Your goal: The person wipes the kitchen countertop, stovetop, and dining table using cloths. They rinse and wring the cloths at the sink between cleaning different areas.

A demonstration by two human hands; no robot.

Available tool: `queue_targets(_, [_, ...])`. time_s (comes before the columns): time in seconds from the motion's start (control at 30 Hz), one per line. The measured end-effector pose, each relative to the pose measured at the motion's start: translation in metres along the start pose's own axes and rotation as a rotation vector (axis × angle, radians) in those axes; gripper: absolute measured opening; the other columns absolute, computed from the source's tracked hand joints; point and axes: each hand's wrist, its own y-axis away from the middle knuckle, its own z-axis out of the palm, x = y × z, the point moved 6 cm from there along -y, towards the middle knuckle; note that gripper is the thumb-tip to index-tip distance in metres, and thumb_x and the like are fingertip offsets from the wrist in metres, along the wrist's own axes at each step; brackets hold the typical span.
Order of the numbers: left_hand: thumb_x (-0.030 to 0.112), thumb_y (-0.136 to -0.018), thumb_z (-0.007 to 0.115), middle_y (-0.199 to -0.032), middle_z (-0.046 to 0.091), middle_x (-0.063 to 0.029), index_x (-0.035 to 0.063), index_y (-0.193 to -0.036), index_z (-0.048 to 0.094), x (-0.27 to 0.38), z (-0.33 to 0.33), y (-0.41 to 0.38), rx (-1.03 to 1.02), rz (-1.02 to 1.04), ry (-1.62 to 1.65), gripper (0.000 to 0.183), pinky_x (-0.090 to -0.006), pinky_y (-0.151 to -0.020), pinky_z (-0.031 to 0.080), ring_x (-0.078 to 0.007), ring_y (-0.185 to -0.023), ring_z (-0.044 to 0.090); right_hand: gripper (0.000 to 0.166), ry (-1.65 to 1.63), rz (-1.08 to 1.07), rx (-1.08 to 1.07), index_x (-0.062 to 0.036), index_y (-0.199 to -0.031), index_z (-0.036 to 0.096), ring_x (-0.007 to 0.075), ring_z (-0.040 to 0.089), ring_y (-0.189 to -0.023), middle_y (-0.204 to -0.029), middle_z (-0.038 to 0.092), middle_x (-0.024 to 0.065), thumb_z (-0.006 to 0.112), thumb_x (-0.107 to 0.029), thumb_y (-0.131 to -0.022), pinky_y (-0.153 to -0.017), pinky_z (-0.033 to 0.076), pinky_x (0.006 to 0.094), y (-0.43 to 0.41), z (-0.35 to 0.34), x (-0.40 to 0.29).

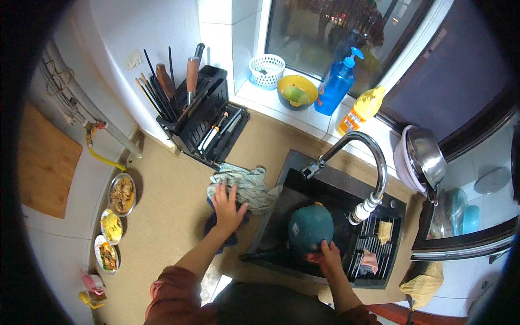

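Note:
My left hand (pixel 228 212) is spread over a crumpled grey-green cloth (pixel 250 185) on the counter, left of the sink. Whether the fingers press on the cloth or hover just above it, I cannot tell. A dark blue cloth (pixel 227 237) lies partly under my left wrist. My right hand (pixel 331 259) grips the lower rim of a teal bowl (pixel 310 229), whose rounded outside faces up. The bowl is tilted over the black sink (pixel 266 227). Below it is a dark pan, mostly hidden, with its black handle (pixel 260 256) reaching over the sink's left edge.
A chrome faucet (pixel 378 158) arches over the sink. A rack (pixel 361 248) there holds a sponge (pixel 384 232) and pink cloth (pixel 369 260). Behind stand a knife holder (pixel 195 105), yellow bowl (pixel 298 87), blue pump bottle (pixel 335 87) and yellow bottle (pixel 361 109). Food dishes (pixel 111 225) line the left wall.

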Motion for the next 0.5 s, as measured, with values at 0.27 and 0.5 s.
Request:
queue_targets(0.27, [0.022,-0.087,0.057,-0.131,0.036,-0.0156,0.0136,-0.138,0.008,0.080,-0.020,0.006,-0.480,-0.899,1.521,0.071,-0.0499,-0.088,0.046,-0.0336,-0.121,0.040,0.032,1.564,-0.799,-0.212,-0.0047,-0.102,0.057,0.0273,0.058,-0.096,-0.099,0.057,0.0140,0.068,-0.019,-0.076,-0.081,0.046,0.0352,-0.012,0.164,-0.078])
queue_targets(0.5, [0.000,-0.082,0.047,-0.131,0.034,-0.0108,0.0198,-0.135,0.010,0.033,-0.006,-0.082,-0.247,-0.858,1.734,0.067,-0.0495,-0.080,0.051,-0.0299,-0.115,0.046,0.025,1.233,-1.283,0.082,-0.0031,-0.101,0.055,0.0299,0.057,-0.089,-0.104,0.054,0.0148,0.060,-0.013,-0.079,-0.073,0.047,0.0363,-0.136,0.253,-0.235])
